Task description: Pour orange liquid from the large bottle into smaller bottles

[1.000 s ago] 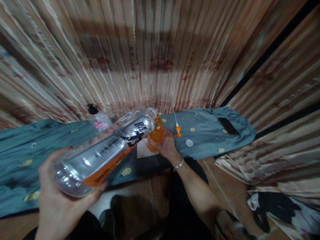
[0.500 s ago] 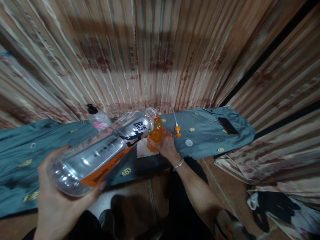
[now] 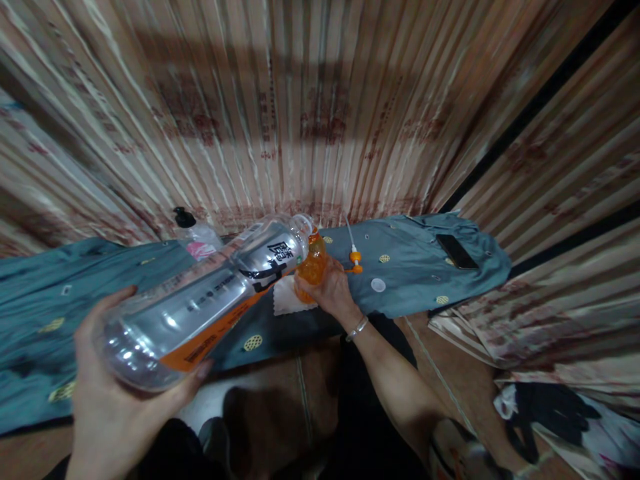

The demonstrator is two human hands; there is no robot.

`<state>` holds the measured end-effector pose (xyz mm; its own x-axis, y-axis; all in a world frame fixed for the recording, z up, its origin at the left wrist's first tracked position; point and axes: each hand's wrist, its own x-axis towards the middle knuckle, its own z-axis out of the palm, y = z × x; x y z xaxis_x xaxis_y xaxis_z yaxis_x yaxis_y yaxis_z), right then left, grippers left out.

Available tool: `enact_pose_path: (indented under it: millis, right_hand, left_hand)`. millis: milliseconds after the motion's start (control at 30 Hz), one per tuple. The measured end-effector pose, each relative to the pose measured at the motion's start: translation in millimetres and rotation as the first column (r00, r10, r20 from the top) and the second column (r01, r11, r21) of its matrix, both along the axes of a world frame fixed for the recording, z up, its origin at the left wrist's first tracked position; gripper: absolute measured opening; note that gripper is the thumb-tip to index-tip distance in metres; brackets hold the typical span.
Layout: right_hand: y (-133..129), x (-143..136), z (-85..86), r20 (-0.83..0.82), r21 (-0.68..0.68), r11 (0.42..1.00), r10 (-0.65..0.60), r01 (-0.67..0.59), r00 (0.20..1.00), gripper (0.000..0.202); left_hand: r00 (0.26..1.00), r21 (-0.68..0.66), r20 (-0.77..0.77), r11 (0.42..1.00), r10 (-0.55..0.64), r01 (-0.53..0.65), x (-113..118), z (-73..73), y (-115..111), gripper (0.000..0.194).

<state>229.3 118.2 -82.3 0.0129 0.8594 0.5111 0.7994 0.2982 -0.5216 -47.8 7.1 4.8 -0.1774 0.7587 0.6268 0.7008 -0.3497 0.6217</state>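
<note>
A home interior is suggested, most likely a living room or bedroom. The far side is closed off by long pleated curtains [image 3: 320,120] in beige and brown (printed with a faded reddish pattern), which reach down to the floor. A low surface is covered by a teal cloth [image 3: 415,267] dotted with yellow motifs, and a dark phone [image 3: 456,251] is laid on it at the right. Brown floor tiles [image 3: 280,393] are seen near, and loose clothing [image 3: 555,410] is heaped at the near right.
</note>
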Motion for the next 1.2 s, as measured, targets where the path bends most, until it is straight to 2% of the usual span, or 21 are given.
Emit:
enact_pose_path:
  millis: [433, 800, 1200]
  right_hand:
    - [-1.1, -0.4, 0.1, -0.011, 0.024, 1.000, 0.000, 0.001, 1.000, 0.045]
    - [-0.6, 1.1, -0.7, -0.012, 0.013, 1.000, 0.017, -0.016, 1.000, 0.049]
    - [-0.2, 0.0, -1.0, 0.000, 0.015, 1.000, 0.001, -0.001, 1.000, 0.047]
  left_hand:
    - [1.000, 0.011, -0.009, 1.000, 0.010, -0.010, 0.1, 2.0, -0.4, 0.112]
    - [1.000, 0.028, -0.015, 1.000, -0.003, 0.004, 0.5, 3.1, -0.9, 0.111]
    - [1.000, 0.002, 0.004, 1.000, 0.006, -0.006, -4.3, -2.4, -0.8, 0.118]
